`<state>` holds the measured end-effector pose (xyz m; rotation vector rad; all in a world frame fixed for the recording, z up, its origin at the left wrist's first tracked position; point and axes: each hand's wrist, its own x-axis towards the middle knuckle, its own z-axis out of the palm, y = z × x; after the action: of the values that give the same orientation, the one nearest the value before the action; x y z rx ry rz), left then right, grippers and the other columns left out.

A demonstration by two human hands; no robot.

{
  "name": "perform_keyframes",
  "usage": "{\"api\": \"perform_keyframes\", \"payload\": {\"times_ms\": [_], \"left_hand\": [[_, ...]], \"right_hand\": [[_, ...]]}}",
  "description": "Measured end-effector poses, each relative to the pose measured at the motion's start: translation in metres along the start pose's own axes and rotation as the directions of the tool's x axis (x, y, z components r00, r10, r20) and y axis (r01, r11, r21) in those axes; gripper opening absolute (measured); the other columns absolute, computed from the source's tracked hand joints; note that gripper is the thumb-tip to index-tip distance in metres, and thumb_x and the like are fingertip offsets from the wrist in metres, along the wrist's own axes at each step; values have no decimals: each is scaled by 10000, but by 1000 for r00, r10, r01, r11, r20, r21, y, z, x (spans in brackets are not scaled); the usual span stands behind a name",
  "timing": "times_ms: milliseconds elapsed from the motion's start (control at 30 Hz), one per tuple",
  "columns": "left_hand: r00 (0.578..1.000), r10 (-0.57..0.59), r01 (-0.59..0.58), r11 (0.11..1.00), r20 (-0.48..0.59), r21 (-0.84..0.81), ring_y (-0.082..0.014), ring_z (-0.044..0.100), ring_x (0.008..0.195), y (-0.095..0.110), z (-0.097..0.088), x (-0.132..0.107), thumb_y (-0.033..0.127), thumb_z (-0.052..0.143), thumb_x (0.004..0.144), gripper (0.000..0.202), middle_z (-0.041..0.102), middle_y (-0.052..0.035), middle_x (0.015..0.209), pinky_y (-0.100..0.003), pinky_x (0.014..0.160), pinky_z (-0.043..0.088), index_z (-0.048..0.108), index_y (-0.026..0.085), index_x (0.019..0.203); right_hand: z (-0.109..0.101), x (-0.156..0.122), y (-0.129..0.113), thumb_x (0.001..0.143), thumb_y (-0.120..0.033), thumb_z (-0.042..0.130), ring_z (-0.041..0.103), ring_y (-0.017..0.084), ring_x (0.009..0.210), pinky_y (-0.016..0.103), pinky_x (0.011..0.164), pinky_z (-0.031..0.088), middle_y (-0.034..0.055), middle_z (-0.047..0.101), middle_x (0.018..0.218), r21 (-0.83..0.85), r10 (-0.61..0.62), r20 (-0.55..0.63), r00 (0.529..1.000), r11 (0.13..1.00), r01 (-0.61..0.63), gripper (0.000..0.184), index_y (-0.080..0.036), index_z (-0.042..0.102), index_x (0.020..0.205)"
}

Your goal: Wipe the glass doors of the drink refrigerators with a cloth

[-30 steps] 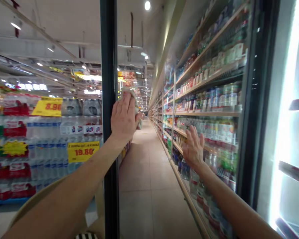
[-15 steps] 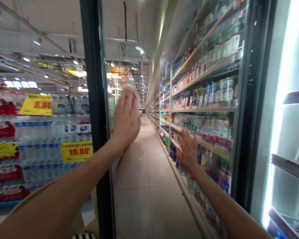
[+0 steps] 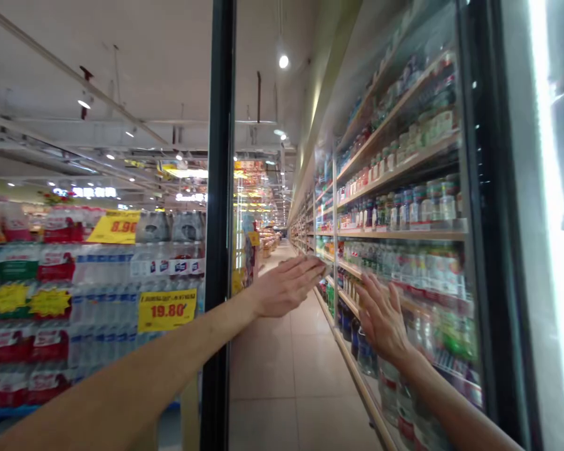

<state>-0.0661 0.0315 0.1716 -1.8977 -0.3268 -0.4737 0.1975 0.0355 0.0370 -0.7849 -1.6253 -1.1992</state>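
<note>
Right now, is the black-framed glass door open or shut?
Open: the black-framed glass door juts out over the pale tiled floor, beside the bright white light strip.

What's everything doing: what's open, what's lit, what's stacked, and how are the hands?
Glass door: open
Left hand: fingers straight, close together
Right hand: open, fingers slightly bent
Light strip: lit
Round ceiling lamp: lit
Bottle packs: stacked
</note>
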Motion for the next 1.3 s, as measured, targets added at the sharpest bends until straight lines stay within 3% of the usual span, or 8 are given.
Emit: {"api": "perform_keyframes", "payload": {"times_ms": [100, 200, 367, 567, 800, 967, 1167, 1300], "left_hand": [[982, -186, 187, 982, -39, 36, -181, 188, 1390, -30, -8, 11, 197, 293, 902, 496, 341, -95, 1463, -364, 1136, 175, 298, 105, 1389], [797, -555, 578, 815, -239, 34, -235, 129, 1402, -60, -20, 27, 265, 338, 896, 524, 264, -151, 1487, -423, 1137, 156, 304, 57, 1376], [995, -78, 77, 997, 65, 22, -158, 148, 1398, -36, -17, 30, 278, 334, 908, 503, 321, -62, 1476, -350, 1144, 137, 298, 155, 1394], [894, -435, 441, 896, -103, 43, -245, 137, 1398, -32, -17, 41, 260, 332, 904, 513, 270, -156, 1482, -428, 1132, 167, 327, 33, 1364], [977, 212, -213, 974, -23, -81, -132, 260, 1364, 45, 14, 24, 248, 320, 910, 468, 406, -40, 1427, -281, 1130, 195, 371, 142, 1363], [950, -290, 292, 957, -118, 0, -227, 192, 1388, 33, 13, 46, 240, 339, 913, 501, 313, -128, 1468, -406, 1136, 173, 317, 62, 1380], [977, 209, -211, 976, -44, -55, -172, 293, 1352, 67, 29, 46, 234, 324, 912, 462, 397, -48, 1432, -318, 1128, 193, 380, 125, 1358], [969, -230, 228, 973, -96, -29, -244, 242, 1372, 59, 26, 59, 250, 332, 911, 498, 313, -103, 1472, -410, 1123, 199, 327, 94, 1383]], "right_hand": [[-1, 2, 5, 854, -130, 397, 257, 227, 1380, 494, 1126, 172, 106, 330, 1471, -8, 32, -30, 999, 999, -32, 644, -230, 170, 1448], [-3, 4, 13, 856, -147, 394, 273, 236, 1373, 503, 1122, 183, 95, 314, 1481, -12, 57, -47, 997, 998, -58, 638, -244, 175, 1447], [-5, 4, 22, 850, -144, 401, 281, 233, 1370, 498, 1121, 197, 84, 311, 1483, 1, 3, -22, 1000, 1000, -3, 653, -258, 169, 1449], [-9, 9, 28, 863, -160, 377, 314, 241, 1355, 513, 1107, 219, 79, 322, 1478, 10, 77, -50, 996, 997, -76, 620, -278, 190, 1443], [-11, 2, 36, 863, -162, 380, 309, 232, 1358, 506, 1112, 209, 82, 341, 1469, -30, 81, -21, 997, 996, -82, 627, -267, 177, 1447], [-12, -9, 46, 866, -179, 385, 306, 239, 1359, 514, 1107, 210, 88, 339, 1469, -69, 148, -47, 988, 986, -151, 636, -252, 154, 1454], [-15, -28, 57, 874, -178, 386, 299, 233, 1363, 509, 1101, 222, 98, 360, 1457, -108, 152, 25, 988, 983, -148, 618, -242, 171, 1450], [-20, -34, 66, 883, -185, 372, 301, 242, 1361, 525, 1095, 222, 100, 363, 1454, -137, 218, 11, 976, 967, -215, 605, -251, 171, 1450]]}}
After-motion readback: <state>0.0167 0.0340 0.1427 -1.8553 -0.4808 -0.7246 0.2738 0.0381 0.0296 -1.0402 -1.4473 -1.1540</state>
